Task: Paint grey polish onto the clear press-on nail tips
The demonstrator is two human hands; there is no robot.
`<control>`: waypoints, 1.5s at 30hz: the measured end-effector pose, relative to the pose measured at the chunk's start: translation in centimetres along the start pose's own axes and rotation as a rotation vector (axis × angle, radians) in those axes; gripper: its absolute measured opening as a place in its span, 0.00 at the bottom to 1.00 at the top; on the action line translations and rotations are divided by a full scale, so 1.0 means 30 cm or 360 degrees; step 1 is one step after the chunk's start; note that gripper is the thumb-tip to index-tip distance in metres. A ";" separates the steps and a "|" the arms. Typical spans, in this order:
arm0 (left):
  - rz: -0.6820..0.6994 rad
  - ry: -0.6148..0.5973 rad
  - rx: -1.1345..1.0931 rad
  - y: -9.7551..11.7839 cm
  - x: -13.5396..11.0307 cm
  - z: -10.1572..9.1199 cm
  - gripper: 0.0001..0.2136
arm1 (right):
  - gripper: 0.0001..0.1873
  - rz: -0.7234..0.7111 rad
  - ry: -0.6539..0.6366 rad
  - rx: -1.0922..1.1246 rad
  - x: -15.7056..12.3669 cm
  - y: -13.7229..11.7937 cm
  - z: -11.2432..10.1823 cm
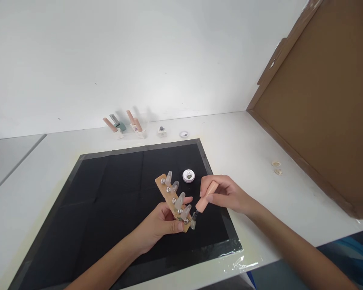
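My left hand (166,221) is closed round the lower end of a wooden nail display stand (168,196), which it holds tilted over the black mat. Several clear false nails (179,200) sit on silver ball posts along the stand. Between the thumb and fingers of my right hand (222,193) is a nail polish brush with a peach handle (207,197), pointing down and left. Its dark tip is at the lowest false nail (193,221) and appears to touch it. A small round white pot (188,176) lies on the mat just beyond the hands.
The black mat (117,189) is taped to a white table. Along its back stand polish bottles with peach caps (138,125), a grey-green bottle (119,125), a small clear jar (161,131) and a round dish (184,134). Two small round pieces (276,164) lie right, near a large cardboard box (317,108).
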State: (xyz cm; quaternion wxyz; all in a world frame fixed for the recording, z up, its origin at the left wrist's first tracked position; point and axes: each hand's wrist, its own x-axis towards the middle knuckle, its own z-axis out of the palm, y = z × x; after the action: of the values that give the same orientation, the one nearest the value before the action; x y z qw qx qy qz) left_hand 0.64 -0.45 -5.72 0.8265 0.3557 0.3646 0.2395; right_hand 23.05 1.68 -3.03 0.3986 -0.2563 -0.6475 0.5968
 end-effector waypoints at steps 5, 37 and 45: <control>0.0002 -0.0007 0.0007 -0.002 0.000 -0.001 0.29 | 0.07 0.0036 0.0166 0.0074 -0.003 0.015 -0.013; 0.0026 -0.0008 -0.0067 -0.004 -0.001 0.000 0.26 | 0.06 0.0235 0.0170 0.0054 0.006 0.000 -0.007; 0.0050 -0.0017 -0.0040 -0.002 0.002 -0.009 0.27 | 0.05 0.0112 -0.0108 0.0404 0.002 0.004 -0.013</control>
State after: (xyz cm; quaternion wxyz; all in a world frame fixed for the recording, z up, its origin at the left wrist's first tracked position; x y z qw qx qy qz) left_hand 0.48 -0.33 -5.94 0.8290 0.3522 0.3516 0.2553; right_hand 23.33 1.97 -3.13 0.3845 -0.2059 -0.5705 0.6959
